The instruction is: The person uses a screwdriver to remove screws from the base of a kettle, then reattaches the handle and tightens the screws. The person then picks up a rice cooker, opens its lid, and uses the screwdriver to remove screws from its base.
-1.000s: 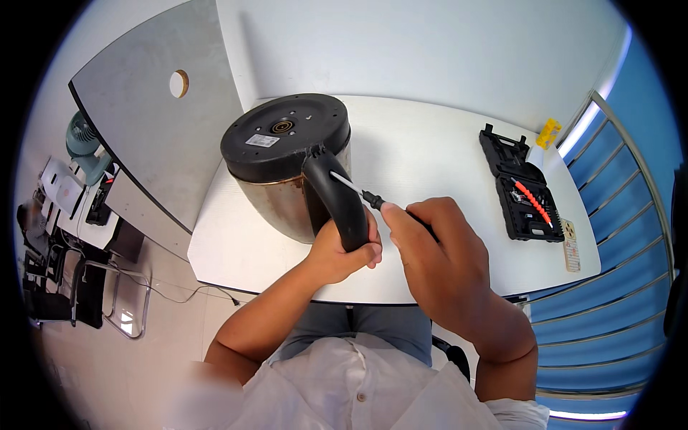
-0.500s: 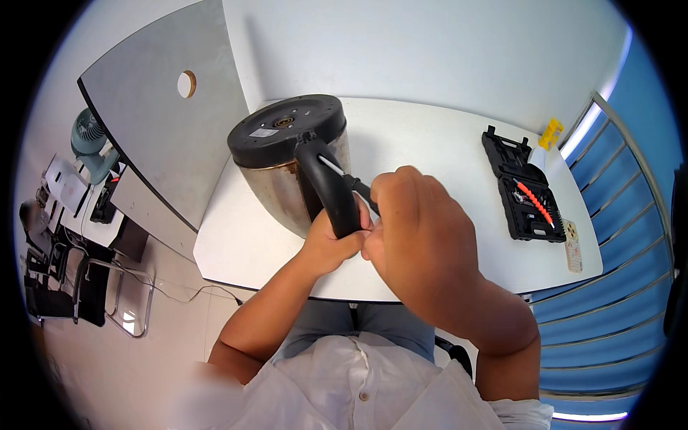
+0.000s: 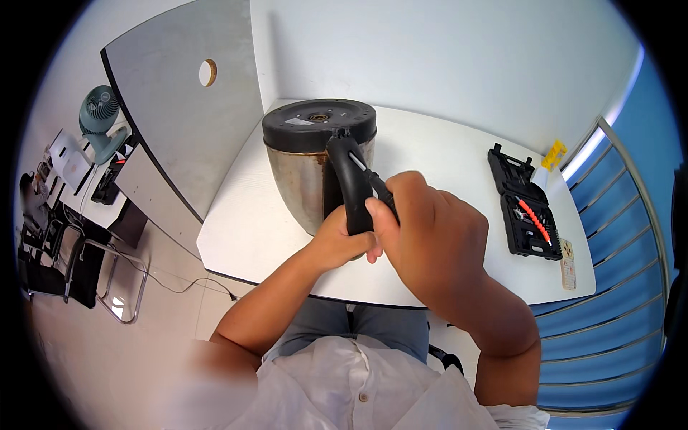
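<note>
A worn steel jug (image 3: 294, 179), like an electric kettle, stands upside down on the white table with its black base (image 3: 315, 118) upward. Its thick black handle (image 3: 351, 183) faces me. My left hand (image 3: 342, 240) is wrapped round the lower end of the handle. In my right hand (image 3: 433, 229) is a dark-gripped screwdriver (image 3: 383, 192), its pale shaft slanting up and left against the handle. The shaft's tip cannot be clearly made out against the handle. My right fingers largely cover the screwdriver's grip.
An open black tool case (image 3: 530, 222) with a red flexible shaft (image 3: 533, 221) lies on the right of the table (image 3: 444, 165). Beyond it are a yellow item (image 3: 555, 154) and a metal railing (image 3: 645, 193). A grey partition (image 3: 172, 115) rises on the left; a fan (image 3: 99, 118) stands behind it.
The whole view has shifted, and the jug now appears farther right and less tilted. My right thumb has risen along the screwdriver, away from my left fingers. Both hands keep their hold.
</note>
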### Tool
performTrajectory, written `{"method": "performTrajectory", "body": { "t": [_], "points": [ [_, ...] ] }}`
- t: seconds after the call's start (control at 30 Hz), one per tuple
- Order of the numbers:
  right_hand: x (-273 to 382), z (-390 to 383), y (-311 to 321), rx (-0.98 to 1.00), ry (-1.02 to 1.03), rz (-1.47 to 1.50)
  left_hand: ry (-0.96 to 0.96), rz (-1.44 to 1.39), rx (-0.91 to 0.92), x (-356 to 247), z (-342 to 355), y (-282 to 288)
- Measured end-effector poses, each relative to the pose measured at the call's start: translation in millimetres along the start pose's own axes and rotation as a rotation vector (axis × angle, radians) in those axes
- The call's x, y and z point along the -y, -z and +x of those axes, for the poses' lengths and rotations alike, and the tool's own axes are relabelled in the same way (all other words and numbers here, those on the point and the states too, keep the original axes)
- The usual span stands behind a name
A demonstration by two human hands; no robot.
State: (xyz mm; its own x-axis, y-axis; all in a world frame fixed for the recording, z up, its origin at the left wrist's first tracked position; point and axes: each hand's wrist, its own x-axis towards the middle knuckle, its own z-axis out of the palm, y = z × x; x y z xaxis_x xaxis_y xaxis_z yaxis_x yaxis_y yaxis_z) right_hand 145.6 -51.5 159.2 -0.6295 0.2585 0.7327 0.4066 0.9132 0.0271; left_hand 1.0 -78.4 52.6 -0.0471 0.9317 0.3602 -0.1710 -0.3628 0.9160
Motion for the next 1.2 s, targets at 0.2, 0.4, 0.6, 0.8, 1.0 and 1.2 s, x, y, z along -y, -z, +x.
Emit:
{"method": "performTrajectory", "body": {
  "t": [0.2, 0.4, 0.6, 0.8, 1.0, 1.2],
  "points": [
    [-0.5, 5.1, 0.2, 0.126, -0.09, 0.108, 0.016, -0.053, 0.018, -11.7, -4.1, 6.3],
    [-2.8, 3.8, 0.4, 0.021, 0.084, 0.125, 0.003, -0.126, 0.005, -4.1, -7.2, 10.1],
    [-2.9, 4.5, -7.4, -0.097, 0.182, 0.067, 0.036, -0.092, 0.027, -8.1, -6.3, 11.4],
    [1.6, 11.1, -6.8, -0.147, 0.09, -0.064, 0.047, -0.089, 0.115, -7.4, -6.3, 17.0],
    [-5.4, 15.9, -0.5, -0.039, 0.157, -0.015, 0.028, -0.059, 0.12, -9.3, -9.3, 17.6],
    [-1.8, 9.8, -2.1, 0.023, 0.268, 0.274, -0.029, -0.064, 0.047, -7.5, -9.1, 13.6]
  ]
}}
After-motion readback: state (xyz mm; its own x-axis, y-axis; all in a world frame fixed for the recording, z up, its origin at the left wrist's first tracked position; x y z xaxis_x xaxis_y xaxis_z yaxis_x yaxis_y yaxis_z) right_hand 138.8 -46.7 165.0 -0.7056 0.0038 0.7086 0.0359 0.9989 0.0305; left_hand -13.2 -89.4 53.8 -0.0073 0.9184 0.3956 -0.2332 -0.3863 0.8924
